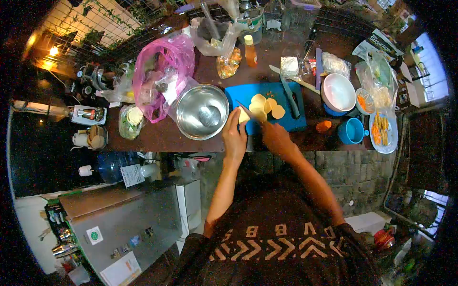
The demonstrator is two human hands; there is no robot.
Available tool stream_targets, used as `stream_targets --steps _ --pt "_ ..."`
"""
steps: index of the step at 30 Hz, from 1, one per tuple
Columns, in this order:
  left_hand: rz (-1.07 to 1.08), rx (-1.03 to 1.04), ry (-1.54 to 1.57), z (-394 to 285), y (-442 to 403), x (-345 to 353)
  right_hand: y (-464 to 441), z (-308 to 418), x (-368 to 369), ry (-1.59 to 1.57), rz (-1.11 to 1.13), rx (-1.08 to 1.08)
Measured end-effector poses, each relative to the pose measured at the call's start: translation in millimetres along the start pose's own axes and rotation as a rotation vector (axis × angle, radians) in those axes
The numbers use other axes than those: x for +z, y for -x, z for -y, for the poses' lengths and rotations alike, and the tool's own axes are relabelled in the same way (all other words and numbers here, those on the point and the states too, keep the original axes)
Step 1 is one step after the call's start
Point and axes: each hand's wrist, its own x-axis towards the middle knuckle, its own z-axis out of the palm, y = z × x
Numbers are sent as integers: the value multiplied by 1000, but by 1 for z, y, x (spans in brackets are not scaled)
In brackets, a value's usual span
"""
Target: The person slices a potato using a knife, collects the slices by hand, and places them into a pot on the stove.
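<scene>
At the front-left of the blue rectangular cutting board (233, 92), the left hand (234, 141) steadies a pale-yellow chunk (243, 116) beside round pale-yellow slices (258, 103) while the right hand (277, 138) grips a narrow-bladed knife (246, 110).

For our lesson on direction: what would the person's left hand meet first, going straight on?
The left hand would probably meet the pale yellow food chunk at its fingertips first; depth beyond is unclear.
</scene>
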Motion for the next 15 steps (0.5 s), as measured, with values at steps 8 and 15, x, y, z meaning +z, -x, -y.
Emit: stream_targets --steps 8,15 --pt "-6 18 37 13 2 2 -39 -48 8 -513 302 135" --pt "50 41 90 19 0 -3 -21 4 -59 -890 313 514"
